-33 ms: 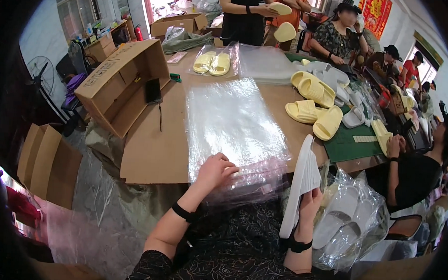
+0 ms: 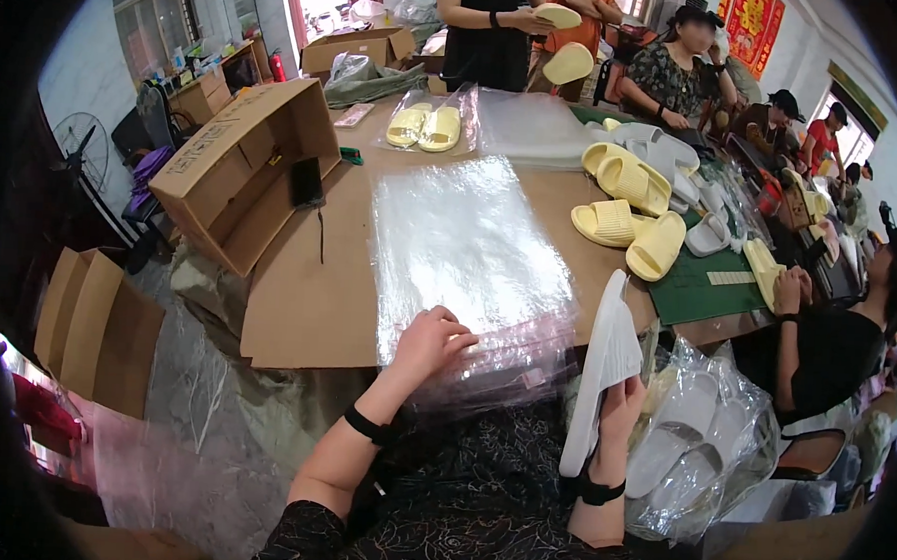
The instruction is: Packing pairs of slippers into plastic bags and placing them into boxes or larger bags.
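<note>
My left hand (image 2: 433,341) rests at the near end of a stack of clear plastic bags (image 2: 465,236), its curled fingers pinching the edge by the pinkish seal strip. In my right hand (image 2: 620,408) is a white slipper (image 2: 605,362), held upright on its side with the toe pointing away from me. My fingers grip it near the strap; part of the hand is hidden behind it. Right of that hand, white slippers (image 2: 688,406) lie inside a clear bag. Several yellow slippers (image 2: 657,244) sit on the table beyond my right hand.
An open cardboard box (image 2: 230,130) lies on its side at the left, a dark phone (image 2: 307,182) against it. A bagged yellow pair (image 2: 439,128) lies at the far side. A co-worker's hands (image 2: 791,291) hold a yellow slipper at the right; another person stands opposite with slippers.
</note>
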Tool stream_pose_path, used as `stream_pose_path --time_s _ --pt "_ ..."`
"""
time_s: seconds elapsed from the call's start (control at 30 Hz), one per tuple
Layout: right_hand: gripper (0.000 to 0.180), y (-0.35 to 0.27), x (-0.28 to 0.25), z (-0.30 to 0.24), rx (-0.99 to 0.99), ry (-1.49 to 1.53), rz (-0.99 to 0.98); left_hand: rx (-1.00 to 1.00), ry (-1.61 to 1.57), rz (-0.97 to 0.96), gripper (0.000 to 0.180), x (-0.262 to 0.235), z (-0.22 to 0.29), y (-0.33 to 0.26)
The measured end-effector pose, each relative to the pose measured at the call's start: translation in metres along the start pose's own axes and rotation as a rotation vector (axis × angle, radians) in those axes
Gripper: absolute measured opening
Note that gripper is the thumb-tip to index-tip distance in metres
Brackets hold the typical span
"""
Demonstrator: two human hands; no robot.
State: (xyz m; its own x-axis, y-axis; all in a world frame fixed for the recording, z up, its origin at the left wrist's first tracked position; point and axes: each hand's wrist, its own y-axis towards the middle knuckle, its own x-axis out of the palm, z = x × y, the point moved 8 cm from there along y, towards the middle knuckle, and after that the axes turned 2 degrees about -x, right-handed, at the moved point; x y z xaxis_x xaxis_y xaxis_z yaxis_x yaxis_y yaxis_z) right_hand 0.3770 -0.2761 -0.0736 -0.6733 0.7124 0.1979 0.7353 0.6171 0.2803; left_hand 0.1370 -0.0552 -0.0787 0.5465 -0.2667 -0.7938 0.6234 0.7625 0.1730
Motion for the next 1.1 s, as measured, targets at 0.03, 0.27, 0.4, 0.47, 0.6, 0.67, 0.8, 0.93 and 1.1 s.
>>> stream_pose_path --time_s 0.03,0.27,0.4,0.47,0.6,0.67,0.8,0.93,1.1 --pt "0.037 -0.001 0.002 0.002 0.019 -0.005 -0.021 0.035 0.025 0.024 0.024 -0.001 0.000 -0.001" --pt "0.033 -0.006 0.003 0.019 -0.006 0.128 -0.045 0.213 0.250 0.029 0.033 -0.001 0.026 -0.012" --pt "0.031 -0.006 0.008 0.012 -0.036 0.039 -0.071 0.131 -0.005 0.076 0.022 -0.013 0.021 -0.011" --pt "0.032 -0.007 0.009 0.007 -0.053 0.038 -0.067 -0.032 -0.116 0.093 0.024 -0.015 0.005 -0.008" --pt "0.034 -0.008 0.008 0.003 -0.062 0.094 -0.071 -0.280 -0.298 0.121 0.027 -0.023 -0.016 -0.005" --pt "0.034 -0.008 0.008 0.003 -0.061 0.080 -0.074 -0.323 -0.367 0.121 0.028 -0.024 -0.022 -0.005" --pt "0.032 -0.008 0.007 0.005 -0.048 0.072 -0.040 -0.303 -0.464 0.152 0.032 -0.027 -0.017 -0.006" --pt "0.032 -0.008 0.006 0.007 -0.042 0.049 -0.044 -0.117 -0.260 -0.031 0.031 -0.013 -0.007 0.000" --pt "0.028 -0.008 0.010 -0.002 -0.072 -0.030 -0.031 0.273 0.221 0.132 0.030 -0.014 0.019 -0.008"
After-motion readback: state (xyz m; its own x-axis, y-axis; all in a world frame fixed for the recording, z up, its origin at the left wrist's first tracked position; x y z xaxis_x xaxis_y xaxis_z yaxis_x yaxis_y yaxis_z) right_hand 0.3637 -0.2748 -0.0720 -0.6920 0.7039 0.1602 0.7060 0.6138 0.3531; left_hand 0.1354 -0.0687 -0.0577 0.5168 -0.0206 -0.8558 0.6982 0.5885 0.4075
